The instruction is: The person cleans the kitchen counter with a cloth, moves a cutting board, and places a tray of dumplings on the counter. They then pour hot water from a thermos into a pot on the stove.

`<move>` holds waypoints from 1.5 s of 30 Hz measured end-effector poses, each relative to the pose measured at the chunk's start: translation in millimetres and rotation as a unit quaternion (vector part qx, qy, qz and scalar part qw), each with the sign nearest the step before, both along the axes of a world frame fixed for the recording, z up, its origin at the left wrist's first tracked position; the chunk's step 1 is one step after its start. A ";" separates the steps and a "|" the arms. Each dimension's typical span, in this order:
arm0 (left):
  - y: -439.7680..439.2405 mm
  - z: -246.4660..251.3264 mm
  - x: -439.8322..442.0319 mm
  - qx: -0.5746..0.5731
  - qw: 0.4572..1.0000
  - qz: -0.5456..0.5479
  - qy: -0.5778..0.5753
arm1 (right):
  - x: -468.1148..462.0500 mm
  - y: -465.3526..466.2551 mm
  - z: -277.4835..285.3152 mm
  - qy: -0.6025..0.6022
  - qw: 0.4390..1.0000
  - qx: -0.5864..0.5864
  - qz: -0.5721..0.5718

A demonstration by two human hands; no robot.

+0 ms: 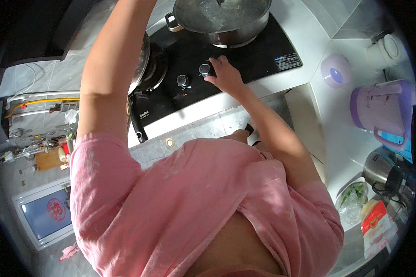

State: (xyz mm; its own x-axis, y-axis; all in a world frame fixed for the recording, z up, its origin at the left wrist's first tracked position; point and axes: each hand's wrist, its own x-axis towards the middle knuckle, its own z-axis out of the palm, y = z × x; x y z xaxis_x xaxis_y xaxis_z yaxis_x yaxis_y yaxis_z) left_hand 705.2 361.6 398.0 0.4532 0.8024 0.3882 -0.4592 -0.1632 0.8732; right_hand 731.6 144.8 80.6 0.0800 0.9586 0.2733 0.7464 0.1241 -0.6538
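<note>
My right hand [228, 75] is at the right control knob [204, 70] of a black glass gas hob [189, 95]. Thumb and fingers reach around the knob's right side. Beside it sits a second knob [182, 80], untouched. My left arm stretches up past the top edge, so the left hand is out of view. A large dark pot [242, 36] with a side handle and a clouded glass lid [222, 15] stands on the far right burner. On the left burner is a pan, mostly hidden by my left arm; its black handle [138, 121] sticks out over the hob's front edge.
Along the right counter stand a lilac pitcher [378, 104], a lilac bowl [335, 71], a white canister [384, 52], a steel kettle [379, 166] and bagged greens [353, 197]. A yellow gas hose [48, 101] runs along the left wall, above a wooden cutting board [48, 159].
</note>
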 end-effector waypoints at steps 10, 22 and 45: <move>52.3 -19.0 -22.5 -0.014 1.000 -0.004 0.000 | -6.1 31.9 -12.6 -0.024 0.997 0.002 0.069; 6.6 4.6 -17.0 -0.099 0.969 0.225 0.029 | 47.8 -143.0 13.3 0.080 0.997 -0.012 0.007; -15.1 1.9 23.2 -0.180 0.951 0.233 0.095 | 135.4 -418.9 -37.2 0.192 0.915 -0.163 -0.314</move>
State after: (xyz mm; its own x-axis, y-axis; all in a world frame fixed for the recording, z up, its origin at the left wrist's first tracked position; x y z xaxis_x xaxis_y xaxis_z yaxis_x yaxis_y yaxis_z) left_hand 728.4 346.6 400.0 0.0514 0.9987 -0.0021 -0.2389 0.0143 0.9709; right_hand 866.9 -274.1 43.4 0.6743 0.7155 -0.1826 0.3104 -0.4990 -0.8091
